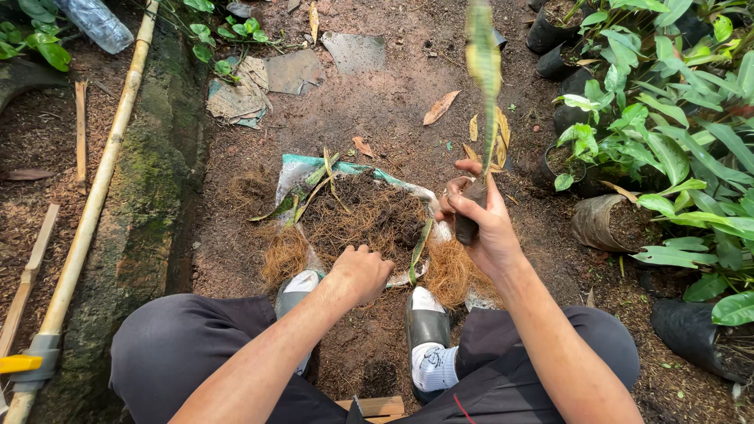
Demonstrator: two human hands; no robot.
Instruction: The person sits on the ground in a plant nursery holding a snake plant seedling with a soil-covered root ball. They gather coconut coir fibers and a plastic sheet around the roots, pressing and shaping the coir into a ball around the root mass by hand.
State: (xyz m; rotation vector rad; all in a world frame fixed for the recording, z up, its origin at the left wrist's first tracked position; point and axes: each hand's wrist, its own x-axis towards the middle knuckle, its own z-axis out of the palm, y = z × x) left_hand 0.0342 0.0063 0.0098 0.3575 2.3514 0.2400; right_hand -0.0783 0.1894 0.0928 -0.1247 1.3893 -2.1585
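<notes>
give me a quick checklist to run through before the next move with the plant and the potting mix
1. Right hand grips the small black pot: ok.
2. Cutting stands upright in the pot: ok.
3. Left hand is closed at the edge of the fibre mix: ok.
4. Left hand actually holds mix: cannot tell.
5. Pot fill level: cannot tell, fingers hide it.
6. Mix stays on the sack: not ok, fibre spills at both sides.

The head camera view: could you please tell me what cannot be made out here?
- Left hand: fist closed in the fibre pile, whether it grips anything is hidden.
- Plant held in the right hand: top cut off by the upper edge, leaf blurred.
- Its base: covered by the fingers.
- Yellow tool: cut off at the left edge.
</notes>
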